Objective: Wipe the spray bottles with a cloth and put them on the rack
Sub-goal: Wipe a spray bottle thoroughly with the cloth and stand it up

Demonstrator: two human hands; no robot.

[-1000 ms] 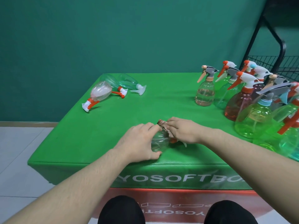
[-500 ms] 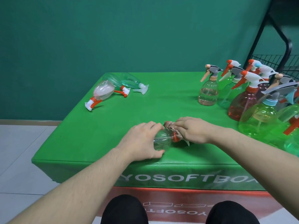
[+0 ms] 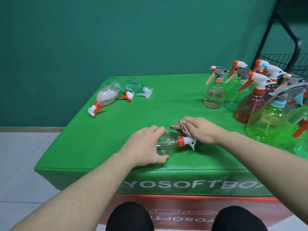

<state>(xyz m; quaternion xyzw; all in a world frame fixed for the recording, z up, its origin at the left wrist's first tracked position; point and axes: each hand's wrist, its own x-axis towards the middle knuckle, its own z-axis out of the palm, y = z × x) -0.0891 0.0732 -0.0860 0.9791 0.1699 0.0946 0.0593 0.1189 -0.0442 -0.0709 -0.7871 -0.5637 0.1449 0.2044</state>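
The left hand (image 3: 146, 144) curls round the clear spray bottle (image 3: 166, 145) lying near the table's (image 3: 100, 147) front edge, nozzle pointing right toward the right hand (image 3: 203, 129), which pinches the brown cloth (image 3: 180, 128) touching the sprayer head.

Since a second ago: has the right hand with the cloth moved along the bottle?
Yes. The right hand with the cloth slid right, off the neck: the bottle's orange collar and white trigger, covered before, now show.
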